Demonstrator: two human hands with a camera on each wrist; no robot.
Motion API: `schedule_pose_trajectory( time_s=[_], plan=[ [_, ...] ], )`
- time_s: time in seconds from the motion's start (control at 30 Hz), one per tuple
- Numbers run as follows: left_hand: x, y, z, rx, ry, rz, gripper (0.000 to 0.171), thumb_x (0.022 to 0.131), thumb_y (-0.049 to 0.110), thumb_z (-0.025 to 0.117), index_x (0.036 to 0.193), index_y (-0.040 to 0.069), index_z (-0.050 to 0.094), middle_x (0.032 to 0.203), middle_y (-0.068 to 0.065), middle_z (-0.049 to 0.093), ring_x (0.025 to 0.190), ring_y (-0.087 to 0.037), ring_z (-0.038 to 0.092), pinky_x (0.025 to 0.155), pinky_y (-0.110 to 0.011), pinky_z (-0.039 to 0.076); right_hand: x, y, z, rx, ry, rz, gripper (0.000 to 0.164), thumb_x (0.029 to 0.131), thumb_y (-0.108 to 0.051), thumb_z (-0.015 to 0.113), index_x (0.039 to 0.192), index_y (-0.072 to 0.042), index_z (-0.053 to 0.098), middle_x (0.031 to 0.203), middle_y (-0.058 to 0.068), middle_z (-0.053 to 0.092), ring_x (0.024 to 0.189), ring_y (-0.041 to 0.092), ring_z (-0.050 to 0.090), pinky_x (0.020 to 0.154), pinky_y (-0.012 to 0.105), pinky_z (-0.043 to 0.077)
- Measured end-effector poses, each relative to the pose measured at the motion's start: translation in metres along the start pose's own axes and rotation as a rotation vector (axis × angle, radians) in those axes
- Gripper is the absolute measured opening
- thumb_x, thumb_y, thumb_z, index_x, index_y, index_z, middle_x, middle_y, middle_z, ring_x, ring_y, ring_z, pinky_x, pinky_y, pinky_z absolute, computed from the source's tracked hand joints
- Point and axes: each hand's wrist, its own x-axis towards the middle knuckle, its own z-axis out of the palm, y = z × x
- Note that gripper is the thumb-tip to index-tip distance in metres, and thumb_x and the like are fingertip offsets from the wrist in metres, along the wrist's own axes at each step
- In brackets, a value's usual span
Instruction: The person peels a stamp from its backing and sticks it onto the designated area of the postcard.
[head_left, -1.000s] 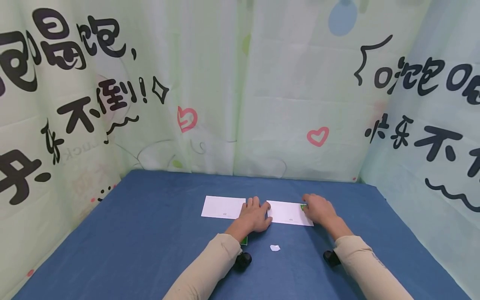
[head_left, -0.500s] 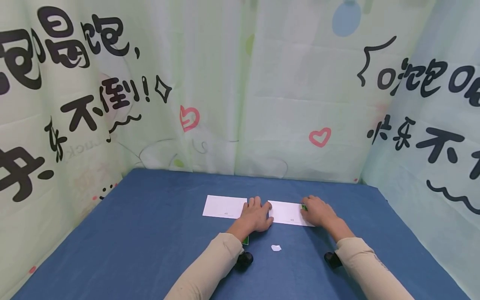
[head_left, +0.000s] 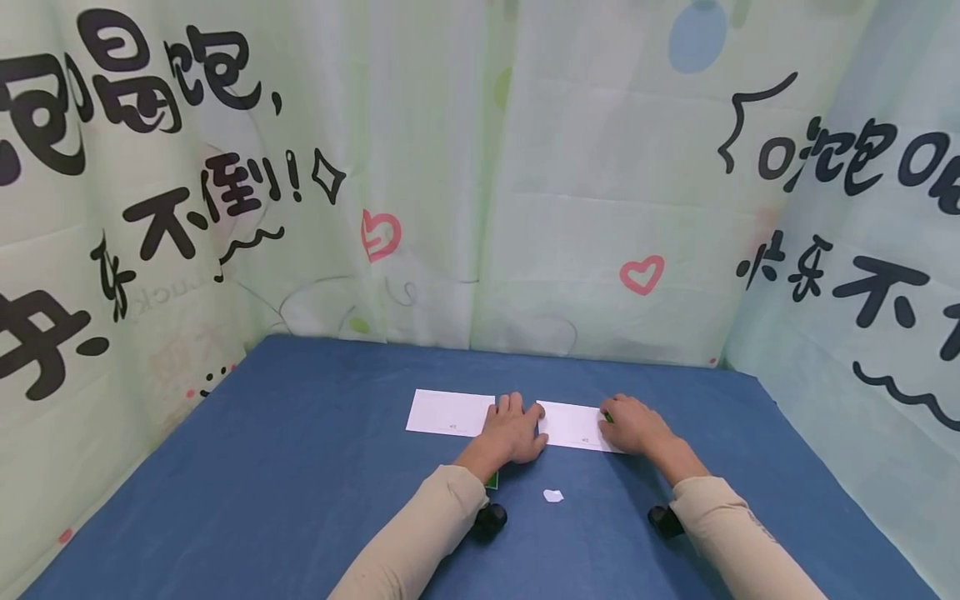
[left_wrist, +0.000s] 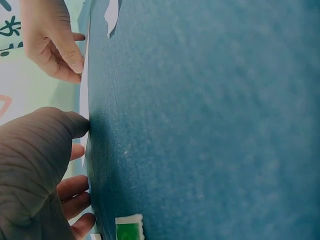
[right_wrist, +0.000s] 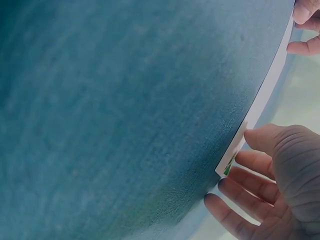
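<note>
A white envelope (head_left: 573, 425) with small print lies flat on the blue table. My left hand (head_left: 512, 429) rests at its left end, fingers spread, with the index finger and thumb on the edge. At the other end my right hand (head_left: 636, 423) presses down with loosely extended fingers. Beneath those fingers a green stamp (right_wrist: 229, 166) shows at the envelope's corner, mostly covered. In the right wrist view the thumb (right_wrist: 260, 137) touches the envelope's near edge. A second white envelope (head_left: 450, 412) lies to the left, its right end beside my left fingertips.
Another green stamp (left_wrist: 129, 231) with a white jagged border lies on the table, partly hidden by my left forearm in the head view. A small white paper scrap (head_left: 553, 496) lies between the forearms. Printed curtains (head_left: 420, 317) stand behind the blue table (head_left: 337, 467).
The right fingers have shifted slightly left over the stamp, covering more of it. My left hand stays in place on the envelope, and the head view has tilted a little.
</note>
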Motion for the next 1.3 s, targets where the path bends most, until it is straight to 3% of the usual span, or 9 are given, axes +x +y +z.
schedule_pose_trajectory(
  time_s=[0.23,0.6,1.0,1.3],
  plan=[
    [-0.005,0.002,-0.005,0.009,0.003,0.005,0.044,0.103,0.046,0.054,0.143,0.028,0.054,0.110,-0.004,0.043,0.105,-0.020,0.038,0.088,-0.034,0.034,-0.002,0.000,0.000,-0.010,0.013,-0.012,0.032,0.098,-0.015,0.062,0.121,0.007,0.066,0.118,0.025,0.064,0.111,0.043,0.062,0.093,0.059,0.050],
    [0.000,0.001,0.003,0.015,-0.008,-0.001,0.045,0.103,0.047,0.053,0.144,0.028,0.052,0.112,-0.005,0.043,0.107,-0.021,0.038,0.090,-0.035,0.034,-0.006,0.000,0.003,0.011,0.002,0.025,0.035,0.098,-0.018,0.063,0.124,0.006,0.066,0.118,0.026,0.064,0.110,0.043,0.062,0.094,0.059,0.050],
    [-0.005,0.002,-0.003,0.007,0.000,0.000,0.043,0.103,0.045,0.053,0.143,0.028,0.053,0.112,-0.005,0.043,0.106,-0.021,0.039,0.090,-0.035,0.034,-0.008,0.000,-0.001,0.000,0.012,-0.022,0.033,0.097,-0.017,0.064,0.120,0.006,0.068,0.114,0.022,0.069,0.107,0.040,0.065,0.093,0.058,0.051],
    [-0.005,0.003,-0.001,0.006,0.004,0.007,0.044,0.104,0.045,0.053,0.144,0.027,0.053,0.112,-0.005,0.042,0.106,-0.021,0.038,0.089,-0.034,0.032,-0.013,-0.001,-0.001,0.032,-0.009,-0.003,0.035,0.098,-0.018,0.064,0.124,0.006,0.067,0.119,0.023,0.068,0.110,0.042,0.064,0.095,0.059,0.050]
  ],
)
